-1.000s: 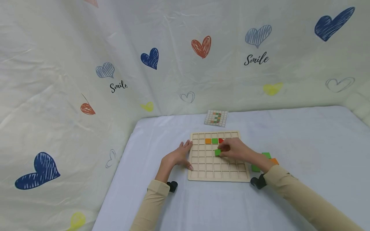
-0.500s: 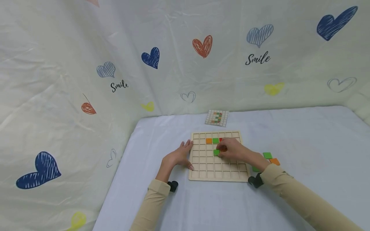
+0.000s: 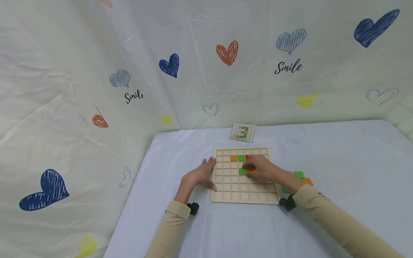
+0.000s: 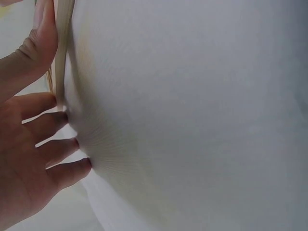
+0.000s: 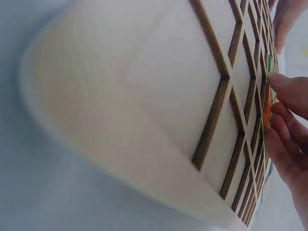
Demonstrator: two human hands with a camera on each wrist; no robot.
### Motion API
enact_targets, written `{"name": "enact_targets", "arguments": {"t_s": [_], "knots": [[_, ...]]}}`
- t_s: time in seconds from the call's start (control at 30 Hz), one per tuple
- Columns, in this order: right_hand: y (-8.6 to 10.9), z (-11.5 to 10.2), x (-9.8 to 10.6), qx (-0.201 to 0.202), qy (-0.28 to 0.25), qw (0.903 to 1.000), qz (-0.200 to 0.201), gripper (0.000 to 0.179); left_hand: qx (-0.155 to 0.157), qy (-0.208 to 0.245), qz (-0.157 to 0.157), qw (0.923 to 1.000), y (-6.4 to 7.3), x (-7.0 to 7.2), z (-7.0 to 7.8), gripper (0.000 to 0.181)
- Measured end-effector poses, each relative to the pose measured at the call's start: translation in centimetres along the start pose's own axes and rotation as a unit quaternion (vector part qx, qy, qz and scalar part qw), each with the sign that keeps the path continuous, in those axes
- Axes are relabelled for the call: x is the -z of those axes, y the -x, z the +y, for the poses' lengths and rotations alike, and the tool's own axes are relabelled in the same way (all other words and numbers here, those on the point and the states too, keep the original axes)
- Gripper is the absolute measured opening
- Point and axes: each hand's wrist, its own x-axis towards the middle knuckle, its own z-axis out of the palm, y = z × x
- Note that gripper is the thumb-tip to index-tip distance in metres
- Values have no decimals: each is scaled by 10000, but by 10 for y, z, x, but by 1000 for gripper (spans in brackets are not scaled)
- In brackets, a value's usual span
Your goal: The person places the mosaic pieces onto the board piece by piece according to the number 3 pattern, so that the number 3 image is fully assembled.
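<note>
A wooden grid board [image 3: 225,196] lies on the table. My left hand [image 3: 199,174] rests at its left edge with fingers spread; in the left wrist view, the thumb [image 4: 42,41] touches the rim and the fingertips meet the cloth. My right hand [image 3: 262,167] is over the board, thumb and index finger pinching the right side of a green square tile [image 3: 242,171] low in a cell. An orange tile [image 5: 267,107] shows beneath these fingers in the right wrist view. In the upper row sit an orange tile [image 3: 233,158], a green tile [image 3: 241,158] and a partly hidden red tile [image 3: 247,157].
Loose tiles lie right of the board: a green one [image 3: 299,175], an orange one [image 3: 307,181] and another green one [image 3: 285,190], partly behind the right wrist. A printed pattern card [image 3: 243,133] lies behind the board. A heart-printed sheet [image 3: 187,96] hangs at the back and left.
The green tile in my right fingers has shifted slightly left and down, from tilted over the board to lying in its cell. My left hand has stayed at the board's edge.
</note>
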Motion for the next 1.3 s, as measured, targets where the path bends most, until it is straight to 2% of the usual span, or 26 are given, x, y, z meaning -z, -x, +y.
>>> {"name": "enact_targets", "arguments": {"t_s": [0.13,0.3,0.57,0.77,1.0,1.3], "knots": [[6,3,2,121,27,9998,182,21,10,-39,18,10000,0,-1,1,122],[20,7,12,48,-108,9996,251,18,21,-42,29,10000,2,-1,3,121],[43,13,28,-570,-295,9979,119,19,-25,-126,47,9999,3,0,2,121],[59,17,36,-715,-160,9972,119,20,-65,-98,50,9999,3,0,2,121],[82,22,42,-636,-8,9978,170,19,-37,-82,41,10000,3,-2,2,120],[102,33,46,-565,130,9983,-24,21,15,-61,43,10000,2,-1,1,120]]}}
